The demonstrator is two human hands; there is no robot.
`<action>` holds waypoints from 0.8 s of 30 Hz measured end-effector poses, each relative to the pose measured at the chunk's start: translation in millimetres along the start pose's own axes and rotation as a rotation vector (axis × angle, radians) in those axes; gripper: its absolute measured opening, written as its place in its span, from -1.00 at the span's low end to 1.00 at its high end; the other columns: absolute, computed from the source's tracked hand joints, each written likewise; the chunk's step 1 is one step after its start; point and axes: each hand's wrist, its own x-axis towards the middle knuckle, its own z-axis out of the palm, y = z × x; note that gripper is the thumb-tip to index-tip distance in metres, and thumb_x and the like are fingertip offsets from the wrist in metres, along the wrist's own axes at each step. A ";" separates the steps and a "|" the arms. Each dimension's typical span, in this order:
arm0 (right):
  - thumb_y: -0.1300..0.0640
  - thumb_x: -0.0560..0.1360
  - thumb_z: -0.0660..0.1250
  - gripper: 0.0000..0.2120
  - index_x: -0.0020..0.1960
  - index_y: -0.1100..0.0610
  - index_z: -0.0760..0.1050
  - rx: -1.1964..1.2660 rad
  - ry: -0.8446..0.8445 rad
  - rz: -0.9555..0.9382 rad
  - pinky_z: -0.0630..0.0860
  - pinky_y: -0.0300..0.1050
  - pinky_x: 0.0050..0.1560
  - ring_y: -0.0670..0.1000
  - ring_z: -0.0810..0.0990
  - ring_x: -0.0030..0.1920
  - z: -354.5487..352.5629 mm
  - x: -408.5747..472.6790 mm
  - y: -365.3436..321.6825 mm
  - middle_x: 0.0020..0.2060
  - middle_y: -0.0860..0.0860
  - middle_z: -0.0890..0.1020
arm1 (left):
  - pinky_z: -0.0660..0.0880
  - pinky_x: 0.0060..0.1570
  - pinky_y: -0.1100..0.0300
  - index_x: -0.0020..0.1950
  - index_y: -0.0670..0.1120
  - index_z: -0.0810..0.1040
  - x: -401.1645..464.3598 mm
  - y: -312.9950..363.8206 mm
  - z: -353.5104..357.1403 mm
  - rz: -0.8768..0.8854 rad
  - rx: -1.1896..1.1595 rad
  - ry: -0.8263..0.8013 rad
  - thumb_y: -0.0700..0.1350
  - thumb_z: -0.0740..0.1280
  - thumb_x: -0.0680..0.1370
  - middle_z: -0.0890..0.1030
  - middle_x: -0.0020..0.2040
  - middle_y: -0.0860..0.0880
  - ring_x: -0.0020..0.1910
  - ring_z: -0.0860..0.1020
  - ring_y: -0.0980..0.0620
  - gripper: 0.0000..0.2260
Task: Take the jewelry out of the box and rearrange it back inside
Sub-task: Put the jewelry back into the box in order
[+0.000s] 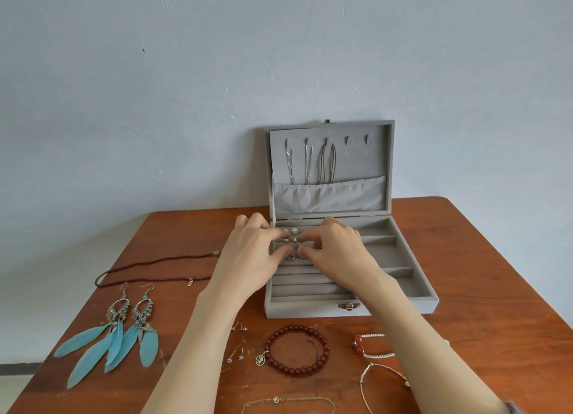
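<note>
1. Nearest the camera, a thin gold chain (pixel 288 402) lies on the wooden surface (pixel 483 277), in front of the jewelry box (pixel 403 302).
2. Just beyond it, still in front of the jewelry box: a red bead bracelet (pixel 297 349) with a small pendant, four stud pins (pixel 237 340), a pearl bracelet (pixel 373 345) and a thin bangle (pixel 383 382).
3. Left of the jewelry box: two blue feather earrings (pixel 114 333) and a dark bead necklace (pixel 155 269), all flat on the surface.
4. The jewelry box stands open at the back of the surface, lid upright. Three chains (pixel 310 162) hang inside the lid above a fabric pocket.
5. Left hand (pixel 254 252) and right hand (pixel 335 249) meet over the rear left ring rolls of the jewelry box.
6. Grip state: both hands have fingers curled, fingertips pinching at a small ring (pixel 291 241) seated in the rolls. Which hand actually holds it cannot be told.
7. Two pearl studs (pixel 290 225) sit behind the fingertips; another ring (pixel 290 257) sits in front of them.
</note>
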 end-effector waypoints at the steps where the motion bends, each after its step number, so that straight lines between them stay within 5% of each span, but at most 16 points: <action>1: -0.01 0.51 0.29 -0.73 0.19 -0.03 0.54 0.007 0.009 -0.002 0.32 -0.04 0.16 0.07 0.49 0.12 0.2 -0.8 -1.4 -0.09 -0.04 0.40 | 0.33 -0.08 0.23 0.23 0.05 0.54 -0.8 -0.2 -0.8 0.007 -0.001 0.037 0.06 0.30 0.52 0.38 -0.09 0.06 0.00 0.28 0.08 -0.69; 6: -0.01 0.55 0.21 -0.75 0.18 -0.01 0.53 -0.048 0.080 -0.072 0.27 -0.05 0.13 0.03 0.47 0.14 1.5 -10.9 -13.6 0.05 -0.01 0.53 | 0.48 -0.01 0.08 0.23 -0.05 0.52 -11.4 -3.9 -13.8 0.080 0.098 0.172 -0.01 0.30 0.52 0.51 0.01 -0.03 0.06 0.43 -0.04 -0.70; 11: -0.02 0.56 0.19 -0.74 0.17 0.02 0.53 -0.097 0.130 -0.251 0.27 0.00 0.20 0.05 0.47 0.15 12.3 -29.3 -34.5 0.05 -0.02 0.57 | 0.43 -0.10 0.07 0.20 -0.06 0.52 -37.5 -11.4 -26.8 0.112 0.176 0.140 -0.03 0.27 0.55 0.56 0.01 -0.03 0.00 0.50 -0.08 -0.74; 18: 0.00 0.40 0.26 -0.79 -0.09 0.00 0.64 -0.121 0.149 -0.355 0.42 0.02 -0.08 0.09 0.57 -0.08 31.8 -56.5 -47.0 -0.19 -0.05 0.60 | 0.48 -0.24 0.06 0.06 -0.01 0.61 -85.4 -42.7 -36.4 0.000 0.295 0.048 0.11 0.06 0.52 0.61 -0.13 0.05 -0.13 0.54 -0.05 -0.61; 24: -0.04 0.23 0.37 -0.93 -0.33 -0.10 0.63 -0.178 0.181 -0.436 0.35 -0.08 -0.21 -0.02 0.43 -0.17 47.5 -62.1 -53.6 -0.34 -0.11 0.49 | 0.40 -0.08 0.10 0.08 0.02 0.60 -95.6 -47.1 -34.4 0.007 0.149 0.054 0.08 0.15 0.51 0.57 -0.06 0.08 -0.01 0.47 -0.02 -0.69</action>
